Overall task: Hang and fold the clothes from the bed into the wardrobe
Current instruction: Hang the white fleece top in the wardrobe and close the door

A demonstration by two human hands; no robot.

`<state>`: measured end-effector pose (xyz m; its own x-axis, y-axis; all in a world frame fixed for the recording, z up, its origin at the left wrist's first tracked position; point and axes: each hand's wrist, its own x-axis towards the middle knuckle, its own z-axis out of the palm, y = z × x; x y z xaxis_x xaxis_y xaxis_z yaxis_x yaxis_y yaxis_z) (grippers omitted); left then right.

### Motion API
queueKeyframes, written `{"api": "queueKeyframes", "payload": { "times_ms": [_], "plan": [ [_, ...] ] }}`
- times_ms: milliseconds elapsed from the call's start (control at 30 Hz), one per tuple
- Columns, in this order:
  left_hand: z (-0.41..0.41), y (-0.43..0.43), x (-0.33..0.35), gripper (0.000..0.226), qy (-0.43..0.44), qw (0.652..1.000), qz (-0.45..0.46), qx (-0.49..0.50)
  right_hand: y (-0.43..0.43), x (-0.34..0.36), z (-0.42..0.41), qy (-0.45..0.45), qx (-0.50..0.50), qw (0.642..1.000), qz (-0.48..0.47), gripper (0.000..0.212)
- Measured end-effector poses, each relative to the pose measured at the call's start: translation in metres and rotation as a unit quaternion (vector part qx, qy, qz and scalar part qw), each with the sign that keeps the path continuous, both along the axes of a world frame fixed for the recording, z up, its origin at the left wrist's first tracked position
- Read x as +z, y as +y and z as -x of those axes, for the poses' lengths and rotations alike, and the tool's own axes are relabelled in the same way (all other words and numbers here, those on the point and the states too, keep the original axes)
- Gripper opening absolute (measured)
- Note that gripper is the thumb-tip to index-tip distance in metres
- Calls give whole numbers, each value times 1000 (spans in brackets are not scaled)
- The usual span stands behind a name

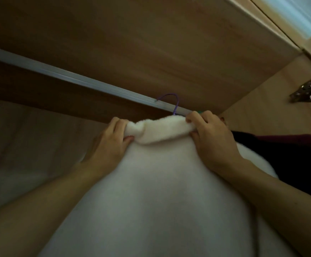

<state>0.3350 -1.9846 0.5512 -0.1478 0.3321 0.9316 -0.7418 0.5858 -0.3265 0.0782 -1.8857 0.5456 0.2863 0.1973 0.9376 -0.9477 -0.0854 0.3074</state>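
Overhead, metal rail, wooden wardrobe panel, white fleece collar pinched

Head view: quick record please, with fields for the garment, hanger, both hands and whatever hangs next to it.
garment: white fleece top, hanging inside the wardrobe
hanger: purple hook over the rail
left hand: grips the left end of the collar
right hand: grips the collar's right end
neighbour: dark garment to the right
status: on the rail, hands not yet off
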Motion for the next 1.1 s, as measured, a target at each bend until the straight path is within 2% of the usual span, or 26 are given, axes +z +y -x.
{"api": "queueKeyframes", "payload": {
  "times_ms": [100, 300, 533, 633, 833, 900, 967, 1033, 1100],
  "plan": [
    [10, -15, -5, 26, 24, 999, -28, -26, -7, 3, 5, 7, -20, 1000, -12, 28],
    [32, -18, 16, 22, 12, 993, -93, -78, -2, 18, 13, -17, -69, 997, -41, 27],
    [34, -35, -7, 23, -2, 990, -127, -55, -10, 1, 10, -3, -94, 994, -60, 27],
    [40, -47, -11, 19, 13, 992, -106, -65, -17, 0, 13, 0, -94, 995, -40, 26],
    [88, -87, -19, 24, 22, 984, -144, -98, -28, -7, 21, 23, -153, 988, 11, 24],
    [121, -101, -26, 37, 30, 970, -184, -156, -34, -9, 24, 12, -169, 985, 33, 26],
    [160, -109, -37, 52, 33, 926, -257, -274, -45, -15, 31, 22, -212, 976, 34, 33],
    [191, -119, -44, 65, 16, 889, -290, -354, -61, -22, 42, 29, -279, 960, 7, 54],
    [208, -127, -45, 76, -8, 887, -296, -356, -74, -30, 58, 19, -349, 937, -31, 75]
  ]
}}
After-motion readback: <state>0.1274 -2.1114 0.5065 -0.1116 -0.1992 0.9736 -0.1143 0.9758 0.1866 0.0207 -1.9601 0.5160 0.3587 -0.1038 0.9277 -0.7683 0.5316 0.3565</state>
